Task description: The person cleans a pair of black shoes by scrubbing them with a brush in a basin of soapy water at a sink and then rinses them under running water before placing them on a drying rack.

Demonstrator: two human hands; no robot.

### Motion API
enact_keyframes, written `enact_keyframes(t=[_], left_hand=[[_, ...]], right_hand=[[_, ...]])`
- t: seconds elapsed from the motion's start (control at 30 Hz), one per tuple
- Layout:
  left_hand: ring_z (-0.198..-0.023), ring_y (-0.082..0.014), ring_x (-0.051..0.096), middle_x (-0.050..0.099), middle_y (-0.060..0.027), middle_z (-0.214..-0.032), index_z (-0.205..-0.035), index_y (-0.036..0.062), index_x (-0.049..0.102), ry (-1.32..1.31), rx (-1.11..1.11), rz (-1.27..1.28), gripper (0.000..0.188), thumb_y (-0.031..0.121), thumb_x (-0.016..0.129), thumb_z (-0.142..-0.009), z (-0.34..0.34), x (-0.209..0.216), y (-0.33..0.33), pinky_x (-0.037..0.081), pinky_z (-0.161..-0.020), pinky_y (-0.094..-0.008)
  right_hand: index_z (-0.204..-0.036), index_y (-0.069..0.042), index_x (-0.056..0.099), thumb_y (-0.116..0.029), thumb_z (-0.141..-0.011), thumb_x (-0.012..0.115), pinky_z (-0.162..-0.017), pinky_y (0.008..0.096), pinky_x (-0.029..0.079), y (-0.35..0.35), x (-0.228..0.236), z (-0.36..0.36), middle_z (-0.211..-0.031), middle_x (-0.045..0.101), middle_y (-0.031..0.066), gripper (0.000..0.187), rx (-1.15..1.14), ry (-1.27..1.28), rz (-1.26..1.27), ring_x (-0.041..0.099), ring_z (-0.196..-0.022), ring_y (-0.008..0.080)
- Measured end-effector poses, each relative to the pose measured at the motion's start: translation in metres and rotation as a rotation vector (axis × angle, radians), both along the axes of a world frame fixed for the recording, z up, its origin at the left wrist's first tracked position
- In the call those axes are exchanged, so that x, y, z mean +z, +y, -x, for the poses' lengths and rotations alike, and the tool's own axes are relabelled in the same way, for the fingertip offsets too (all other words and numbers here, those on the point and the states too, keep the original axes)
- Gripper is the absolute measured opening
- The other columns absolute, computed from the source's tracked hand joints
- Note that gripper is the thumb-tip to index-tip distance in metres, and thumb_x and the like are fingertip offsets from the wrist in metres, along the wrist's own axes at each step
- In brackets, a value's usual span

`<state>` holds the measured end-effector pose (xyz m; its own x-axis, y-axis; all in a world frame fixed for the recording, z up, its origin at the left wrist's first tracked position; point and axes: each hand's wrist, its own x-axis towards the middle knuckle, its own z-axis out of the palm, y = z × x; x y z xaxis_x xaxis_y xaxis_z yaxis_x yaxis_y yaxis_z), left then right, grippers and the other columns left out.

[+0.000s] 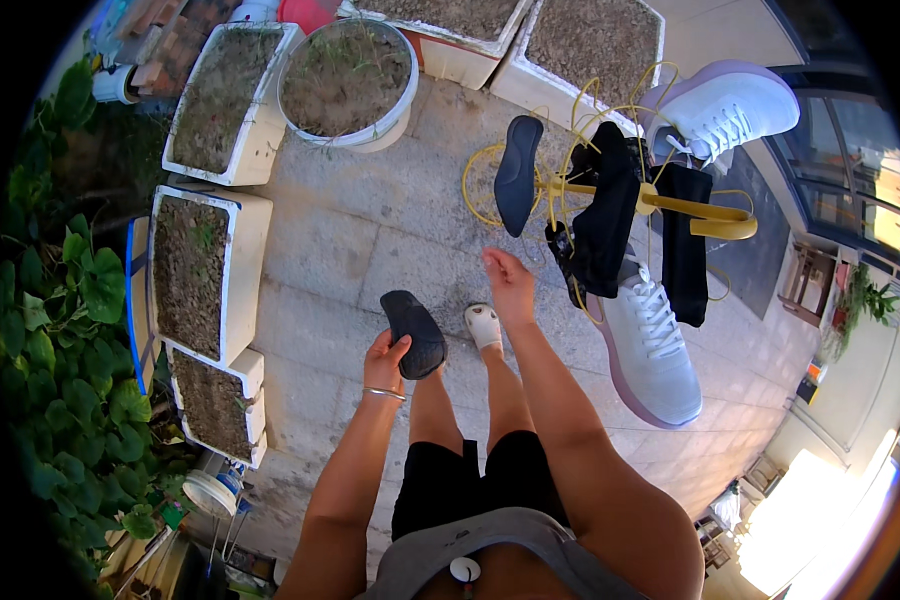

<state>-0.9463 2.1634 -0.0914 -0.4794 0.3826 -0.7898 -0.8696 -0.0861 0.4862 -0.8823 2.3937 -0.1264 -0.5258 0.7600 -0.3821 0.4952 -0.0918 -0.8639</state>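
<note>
My left hand grips a dark shoe insole by its lower end, thumb across it. Loosely bent and with nothing visible in it, my right hand is held up just below a second dark insole. That insole is on a yellow wire drying stand, to the right of my hands. Two pale sneakers with white laces are on the stand too: an upper sneaker and a lower sneaker. Black cloth pieces hang between them.
White planter boxes of soil line the left side, with leafy plants beyond. A round white tub and more boxes stand ahead. Grey paving lies underfoot. Windows are at the right.
</note>
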Motion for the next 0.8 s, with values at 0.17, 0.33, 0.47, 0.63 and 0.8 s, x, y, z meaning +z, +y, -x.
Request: enact_keyframes(t=[0.17,0.33,0.47,0.63,0.8], left_hand=[[-0.095,-0.0148,0.060,0.063,-0.0068,-0.104,-0.113,-0.0025,0.057,0.033,-0.009,-0.249,0.030,-0.003,0.059,-0.083,0.005,0.020,0.064,0.048,-0.085,-0.0282],[-0.101,-0.0140,0.057,0.062,-0.0051,-0.109,-0.118,-0.0019,0.056,0.089,-0.256,-0.311,0.037,-0.004,0.059,-0.081,0.001,0.018,0.138,0.043,-0.090,-0.0273],[-0.098,-0.0145,0.057,0.062,-0.0072,-0.108,-0.124,0.0005,0.052,0.382,-0.378,-0.162,0.044,-0.002,0.062,-0.081,-0.006,-0.022,0.202,0.045,-0.085,-0.0270],[-0.093,-0.0207,0.061,0.063,-0.0136,-0.108,-0.121,0.0013,0.055,0.297,-0.636,0.272,0.044,0.012,0.068,-0.080,-0.020,-0.081,0.180,0.048,-0.078,-0.0309],[-0.081,-0.0156,0.061,0.065,-0.0101,-0.098,-0.111,0.0020,0.061,0.178,-0.669,0.334,0.031,0.015,0.065,-0.084,-0.061,-0.116,0.079,0.049,-0.067,-0.0287]], right_hand=[[-0.112,0.000,0.060,-0.013,-0.091,0.057,-0.087,0.0287,0.045,-0.049,0.014,-0.073,-0.107,0.064,0.0070,0.025,-0.107,0.248,0.722,0.059,-0.094,0.0144],[-0.114,0.000,0.058,-0.005,-0.088,0.059,-0.088,0.0279,0.046,-0.043,0.044,-0.084,-0.107,0.063,0.0072,0.026,-0.216,0.414,0.543,0.059,-0.097,0.0147],[-0.104,-0.003,0.060,-0.007,-0.086,0.061,-0.075,0.0269,0.049,0.014,0.030,-0.063,-0.100,0.064,0.0048,0.019,-0.438,0.391,0.401,0.060,-0.086,0.0121],[-0.084,-0.012,0.056,-0.014,-0.084,0.066,-0.057,0.0291,0.046,0.066,-0.013,-0.080,-0.085,0.061,0.0038,0.011,-0.589,0.012,0.603,0.056,-0.068,0.0136],[-0.085,-0.012,0.055,-0.017,-0.084,0.066,-0.056,0.0317,0.047,0.052,-0.032,-0.087,-0.077,0.057,0.0036,0.012,-0.859,0.102,0.789,0.054,-0.064,0.0164]])
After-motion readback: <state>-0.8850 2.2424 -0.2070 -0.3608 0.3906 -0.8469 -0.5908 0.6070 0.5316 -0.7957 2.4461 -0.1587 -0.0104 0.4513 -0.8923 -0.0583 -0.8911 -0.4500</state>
